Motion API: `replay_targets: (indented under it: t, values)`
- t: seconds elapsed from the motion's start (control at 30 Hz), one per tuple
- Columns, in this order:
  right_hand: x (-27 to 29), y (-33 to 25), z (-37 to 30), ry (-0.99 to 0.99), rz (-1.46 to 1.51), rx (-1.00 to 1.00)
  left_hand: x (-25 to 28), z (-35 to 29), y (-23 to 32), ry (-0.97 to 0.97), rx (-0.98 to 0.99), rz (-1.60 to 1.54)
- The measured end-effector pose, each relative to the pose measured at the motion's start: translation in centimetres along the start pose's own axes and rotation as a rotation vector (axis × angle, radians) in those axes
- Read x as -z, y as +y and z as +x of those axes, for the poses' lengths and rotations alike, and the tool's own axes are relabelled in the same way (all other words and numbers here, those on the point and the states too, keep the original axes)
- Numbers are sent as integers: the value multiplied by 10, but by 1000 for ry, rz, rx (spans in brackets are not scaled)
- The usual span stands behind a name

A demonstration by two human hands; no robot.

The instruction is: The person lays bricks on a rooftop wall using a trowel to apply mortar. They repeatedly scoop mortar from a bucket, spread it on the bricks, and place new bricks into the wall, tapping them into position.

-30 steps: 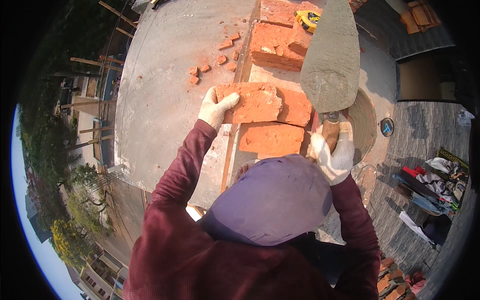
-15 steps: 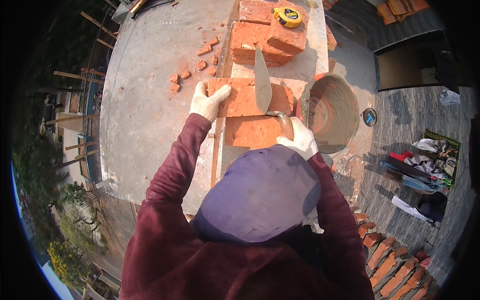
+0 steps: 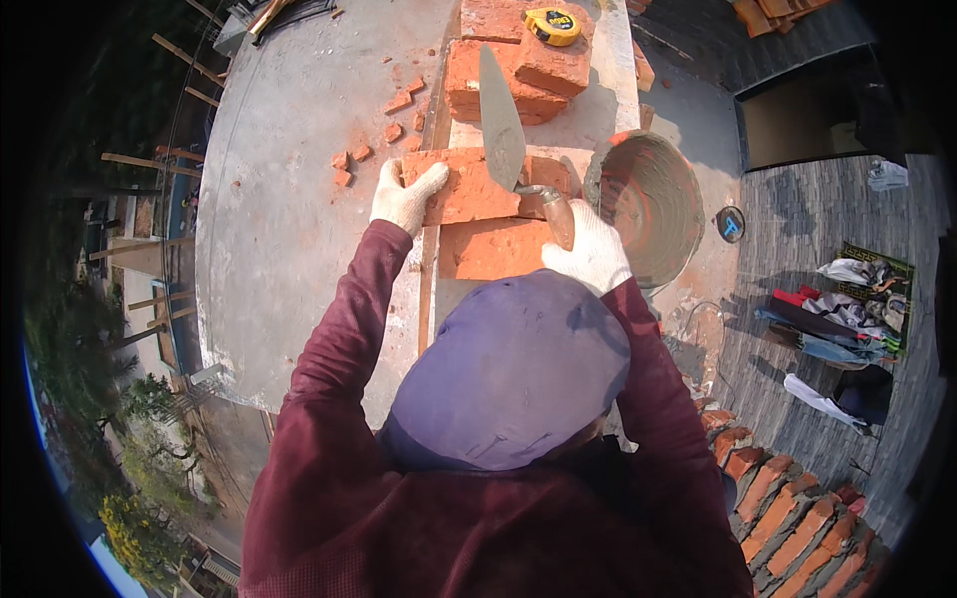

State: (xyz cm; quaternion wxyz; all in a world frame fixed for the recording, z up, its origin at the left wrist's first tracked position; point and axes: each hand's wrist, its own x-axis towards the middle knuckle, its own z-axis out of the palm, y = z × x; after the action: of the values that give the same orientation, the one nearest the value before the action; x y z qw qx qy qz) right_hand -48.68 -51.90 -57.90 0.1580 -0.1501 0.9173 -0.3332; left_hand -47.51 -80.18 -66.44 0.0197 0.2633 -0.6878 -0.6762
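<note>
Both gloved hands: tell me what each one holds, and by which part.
The right hand grips the trowel by its brown handle. The left hand grasps a brick by its left end.

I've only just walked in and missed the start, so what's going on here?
The person's gloved left hand grips one end of a brick. The right hand holds a trowel, which points forward. A bucket, smeared grey inside, stands beyond the right hand. Farther ahead, a yellow tape measure lies on stacked bricks.
</note>
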Motion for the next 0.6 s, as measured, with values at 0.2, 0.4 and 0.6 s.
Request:
replay_targets:
  t: [0.2, 0.4, 0.6]
  values:
    - [52, -78, 4, 534, 886, 147, -1, -8, 3, 8, 13, -107]
    - [-27, 31, 18, -32, -64, -76, 3, 15, -19, 65, -53, -42]
    - [62, -87, 15, 500, 820, 202, 2, -6, -8, 30, -34, -95]
